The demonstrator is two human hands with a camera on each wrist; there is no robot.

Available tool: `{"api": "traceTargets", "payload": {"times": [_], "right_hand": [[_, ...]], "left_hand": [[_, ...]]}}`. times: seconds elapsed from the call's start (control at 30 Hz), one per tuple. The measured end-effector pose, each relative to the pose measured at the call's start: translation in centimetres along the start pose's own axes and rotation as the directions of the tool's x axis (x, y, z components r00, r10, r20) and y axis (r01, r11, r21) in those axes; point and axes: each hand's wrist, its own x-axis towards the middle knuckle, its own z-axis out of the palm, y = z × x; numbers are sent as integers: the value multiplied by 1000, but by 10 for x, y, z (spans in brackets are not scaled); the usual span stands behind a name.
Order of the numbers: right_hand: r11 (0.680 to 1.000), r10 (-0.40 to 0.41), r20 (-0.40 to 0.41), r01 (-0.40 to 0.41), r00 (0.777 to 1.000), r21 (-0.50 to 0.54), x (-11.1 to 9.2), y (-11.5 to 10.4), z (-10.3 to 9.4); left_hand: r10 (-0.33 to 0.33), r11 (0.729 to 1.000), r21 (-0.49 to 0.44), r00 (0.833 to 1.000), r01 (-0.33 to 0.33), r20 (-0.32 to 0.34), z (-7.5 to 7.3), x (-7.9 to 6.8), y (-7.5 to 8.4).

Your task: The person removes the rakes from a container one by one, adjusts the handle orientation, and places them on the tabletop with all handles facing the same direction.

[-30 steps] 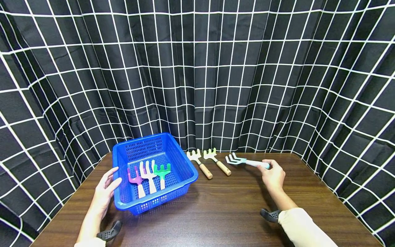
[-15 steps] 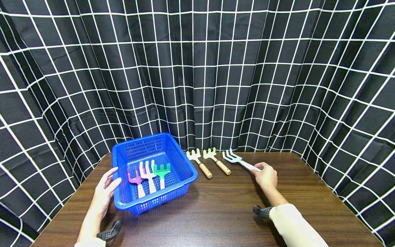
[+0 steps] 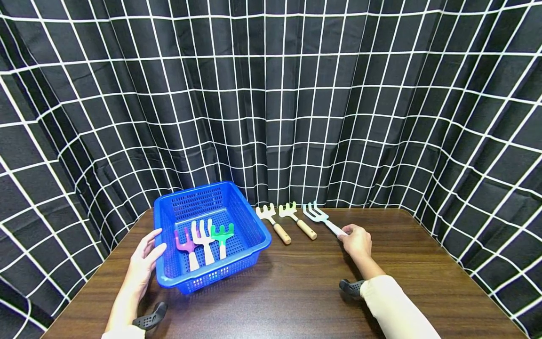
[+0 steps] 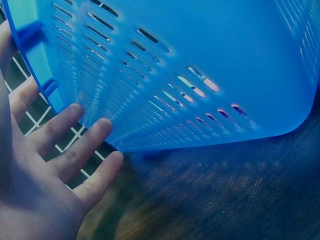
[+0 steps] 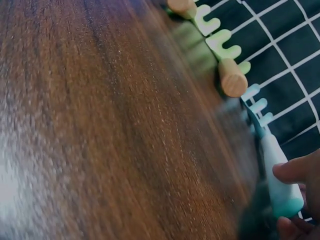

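My left hand (image 3: 141, 258) holds the blue plastic basket (image 3: 260, 233) by its left rim, thumb and a finger over the edge. In the left wrist view its other fingers lie along the slotted outer wall (image 4: 150, 90). Inside the basket are a purple hand rake (image 3: 185, 246), a white one (image 3: 203, 239) and a green one (image 3: 222, 234), all with pale handles. My right hand (image 3: 357, 242) pinches the white handle of a light-blue hand rake (image 3: 315, 213) near its end, tines pointing away. The right wrist view shows the handle (image 5: 277, 170) between thumb and fingers, close over the table.
Two wood-handled hand rakes lie on the brown table (image 3: 296, 292) between basket and right hand: a cream one (image 3: 279, 231) and a pale-green one (image 3: 305, 228). A black curtain with white grid lines (image 3: 279, 117) stands along the table's back edge and sides.
My right hand has moved left and slightly nearer, turning the light-blue rake from nearly sideways to slanting like the wood-handled ones beside it. Left hand and basket have stayed put.
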Motion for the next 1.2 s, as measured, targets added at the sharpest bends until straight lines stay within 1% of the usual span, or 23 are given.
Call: {"api": "traceTargets", "payload": {"times": [0.1,0.27,0.37,0.6,0.7,0.83,1.0,1.2], "right_hand": [[1000,-15,-8,15,1000,2,-1,-2,2],[999,-37,-26,38,999,12,-1,-5,4],[999,-43,-24,43,999,13,-1,-5,5],[1000,-28,12,28,1000,4,1,-3,7],[1000,-23,25,23,999,3,1,-4,6],[1000,-28,35,28,999,-2,0,-8,1],[999,-40,5,40,999,0,0,-15,-2],[996,-72,-35,74,997,59,2,-28,-3]], "left_hand": [[0,1000,6,1000,0,1,0,0,1],[4,1000,-11,1000,-4,0,0,1,0],[12,1000,-21,1000,-12,3,0,2,-1],[9,1000,-20,1000,-9,6,-1,3,-3],[7,1000,-16,1000,-7,3,-1,2,-3],[15,999,-37,1000,-15,8,-1,2,-2],[21,999,-42,1000,-21,12,0,3,-2],[22,999,-45,1000,-21,13,0,2,-1]]}}
